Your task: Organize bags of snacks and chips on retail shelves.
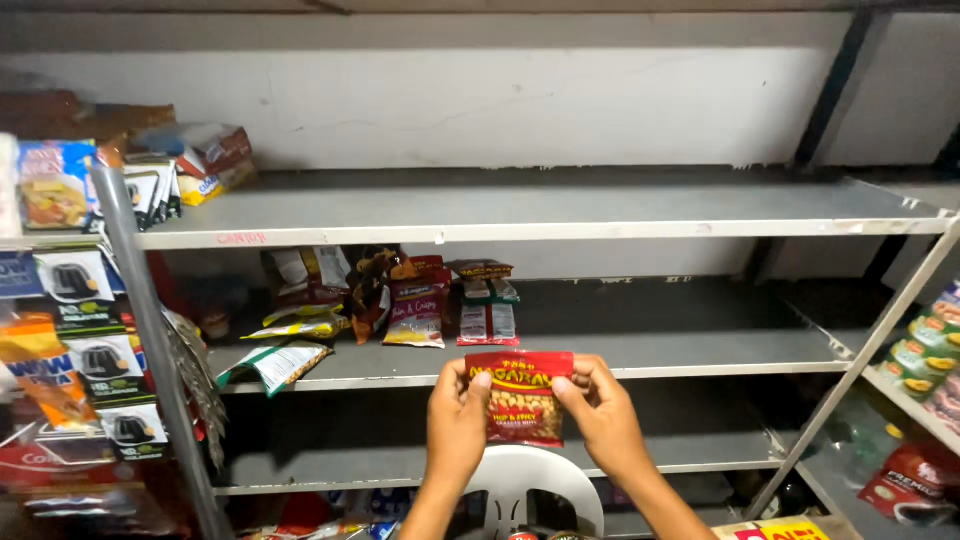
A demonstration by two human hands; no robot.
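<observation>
Now both hands, left & right, pinch red snack packet upright btwn them, w/ middle shelf just behind.

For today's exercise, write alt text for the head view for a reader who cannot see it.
Two bare hands, left and right, hold a small red nut packet by its top corners in front of grey metal shelves. More snack packets lie on the middle shelf behind it, and a white plastic chair shows below the hands.
</observation>
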